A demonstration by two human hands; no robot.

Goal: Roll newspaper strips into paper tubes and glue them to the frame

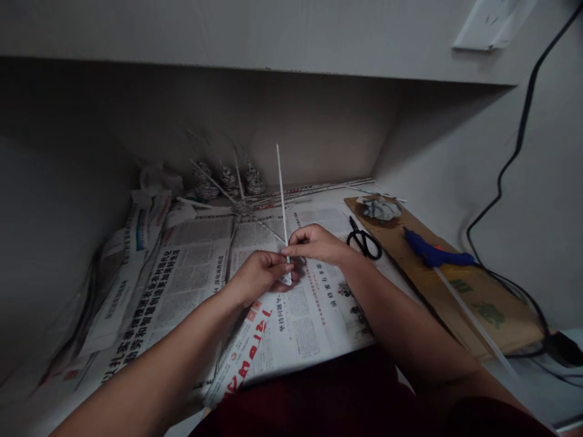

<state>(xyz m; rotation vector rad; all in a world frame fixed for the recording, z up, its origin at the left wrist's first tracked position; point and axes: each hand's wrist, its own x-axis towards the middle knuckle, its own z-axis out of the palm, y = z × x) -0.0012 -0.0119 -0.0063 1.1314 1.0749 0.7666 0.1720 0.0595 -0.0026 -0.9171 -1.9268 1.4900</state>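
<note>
A thin white rolled paper stick (282,197) stands nearly upright over the newspaper (255,237), its top leaning slightly left. Near its lower end my left hand (257,276) is closed round it, the thumb and fingers pinching. Just above, my right hand (319,244) pinches the same stick between thumb and fingers. Behind my hands lies a star-shaped frame of paper sticks (243,207), with several spokes spreading from a round centre. Part of the stick's lower end is hidden by my fingers.
Black-handled scissors (364,243) lie right of my hands. A cardboard sheet (460,303) carries a blue glue gun (437,252) with a glue stick and a crumpled grey lump (380,208). Woven cones (254,179) stand behind. A low ledge (255,36) overhangs; a black cable (514,158) hangs right.
</note>
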